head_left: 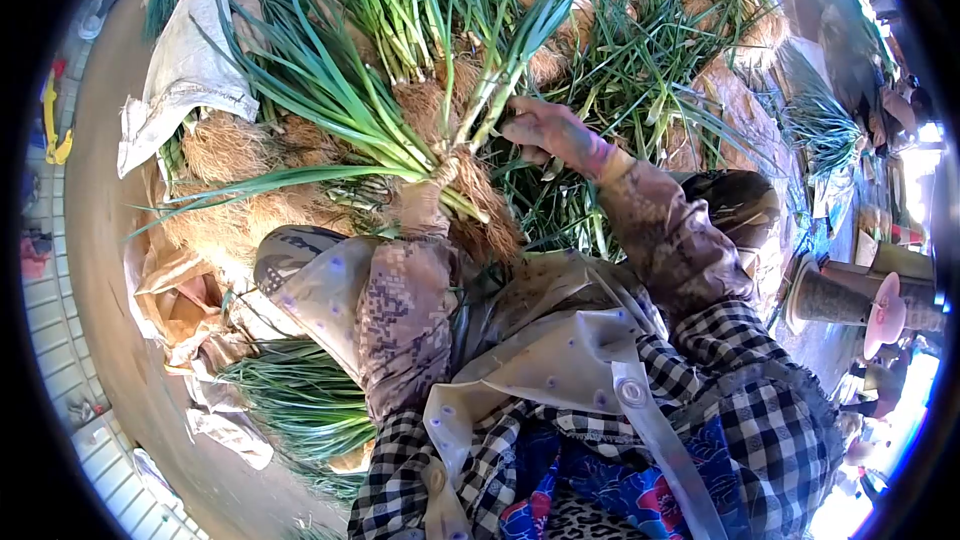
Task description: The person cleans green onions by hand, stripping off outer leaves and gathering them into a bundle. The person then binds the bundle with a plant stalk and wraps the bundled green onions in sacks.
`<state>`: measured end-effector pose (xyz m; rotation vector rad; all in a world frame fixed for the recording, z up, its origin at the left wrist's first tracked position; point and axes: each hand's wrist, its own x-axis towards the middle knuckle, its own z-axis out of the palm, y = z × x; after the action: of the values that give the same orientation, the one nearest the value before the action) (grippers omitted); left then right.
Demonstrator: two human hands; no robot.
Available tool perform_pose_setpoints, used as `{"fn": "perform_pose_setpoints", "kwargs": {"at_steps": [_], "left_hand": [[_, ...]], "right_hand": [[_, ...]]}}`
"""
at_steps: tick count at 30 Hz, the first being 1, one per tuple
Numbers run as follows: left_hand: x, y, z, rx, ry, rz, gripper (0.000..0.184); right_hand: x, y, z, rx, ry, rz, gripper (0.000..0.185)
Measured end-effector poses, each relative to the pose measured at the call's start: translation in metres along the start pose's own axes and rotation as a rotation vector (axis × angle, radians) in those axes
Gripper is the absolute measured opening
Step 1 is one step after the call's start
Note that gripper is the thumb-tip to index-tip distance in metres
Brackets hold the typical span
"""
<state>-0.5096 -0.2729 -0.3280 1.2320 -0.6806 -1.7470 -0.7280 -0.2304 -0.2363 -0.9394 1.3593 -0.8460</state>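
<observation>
One bunch of green onions (395, 135) was held at 11 o'clock from the centre of the view. The left grip (428, 192) was closed round its base, just above the roots. The right grip (552, 135), at 1 o'clock, had curled fingers beside the splayed stalks (495, 100); whether it held them could not be told. Progress was judged partial: the bunch was gathered, but its stalks pointed in different directions. Aligned stalks (385, 10) lay farther out at 11 o'clock; a neat bundle (300, 395) lay at 8 o'clock. The tangled pile (650, 60) between 1 and 2 o'clock appeared unsorted, and was judged outstanding. The held leaves were long and blue-green, fanned mainly toward 10 o'clock. The shanks were pale green; the fibrous roots (485, 225) were brown and uneven.
</observation>
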Motion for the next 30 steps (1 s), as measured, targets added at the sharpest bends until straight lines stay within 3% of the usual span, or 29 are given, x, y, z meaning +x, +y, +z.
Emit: {"fn": "perform_pose_setpoints", "kwargs": {"at_steps": [2,5,6,7,8,10,12,14,15,17,18,20,21,23,24,26,28,29,30], "left_hand": [[-0.001,-0.006,0.002,-0.041,-0.007,0.117,0.022],[0.000,-0.014,-0.006,-0.090,-0.006,0.133,0.023],[0.003,-0.014,-0.014,-0.068,-0.014,0.039,0.022],[0.005,-0.012,-0.022,-0.046,-0.024,-0.055,0.021],[0.004,-0.006,-0.026,-0.026,-0.038,-0.151,0.021],[0.008,-0.005,-0.023,0.135,0.052,-0.207,0.021],[0.006,-0.004,-0.016,0.079,0.046,-0.173,0.021],[0.003,-0.002,-0.008,0.034,0.031,-0.151,0.020],[0.002,-0.002,-0.005,0.021,0.026,-0.139,0.020],[-0.001,-0.005,0.002,0.029,0.007,-0.121,0.020],[-0.006,-0.004,0.007,0.033,0.000,-0.106,0.020],[-0.023,-0.001,0.021,0.043,-0.004,-0.069,0.020],[-0.031,0.002,0.027,0.048,-0.006,-0.059,0.020],[-0.043,0.009,0.031,0.022,-0.030,-0.091,0.020],[-0.045,0.012,0.028,-0.023,-0.061,-0.138,0.020],[-0.035,-0.001,0.009,-0.186,-0.199,-0.337,0.024],[-0.032,-0.015,0.007,-0.448,-0.230,-0.318,0.025],[-0.031,-0.019,0.010,-0.573,-0.249,-0.309,0.026],[-0.045,-0.014,0.018,-0.663,-0.251,-0.289,0.027]], "right_hand": [[0.015,-0.004,0.017,0.023,-0.090,0.058,0.022],[0.022,0.018,0.038,-0.606,0.099,-0.733,0.020],[0.009,0.018,0.043,-0.711,-0.028,-0.795,0.018],[-0.008,0.028,0.047,-0.757,-0.200,-0.590,0.021],[-0.037,0.005,0.054,-0.772,-0.350,-0.552,0.022],[-0.051,0.057,0.040,-0.194,-0.620,-0.468,0.028],[-0.072,0.026,0.033,-0.573,-0.764,-0.281,0.033],[-0.063,0.026,0.003,-1.199,-0.586,-0.397,0.036],[-0.053,0.019,-0.008,-1.329,-0.404,-0.384,0.036],[-0.024,0.004,-0.008,-0.870,-0.082,-0.461,0.037],[-0.008,-0.006,0.006,-0.495,-0.074,-0.510,0.038],[0.032,-0.003,0.039,-0.136,-0.187,-0.649,0.039],[0.045,0.002,0.048,-0.152,-0.174,-0.641,0.040],[0.048,0.005,0.051,-0.683,-0.021,-0.260,0.049],[0.040,0.007,0.058,-0.654,0.048,-0.284,0.047],[0.025,0.007,0.070,-0.128,0.023,-0.441,0.037],[0.014,0.001,0.072,-0.488,0.033,-0.651,0.035],[0.017,0.011,0.070,-0.527,0.067,-0.777,0.033],[0.013,0.008,0.068,-0.525,0.046,-0.756,0.030]]}}
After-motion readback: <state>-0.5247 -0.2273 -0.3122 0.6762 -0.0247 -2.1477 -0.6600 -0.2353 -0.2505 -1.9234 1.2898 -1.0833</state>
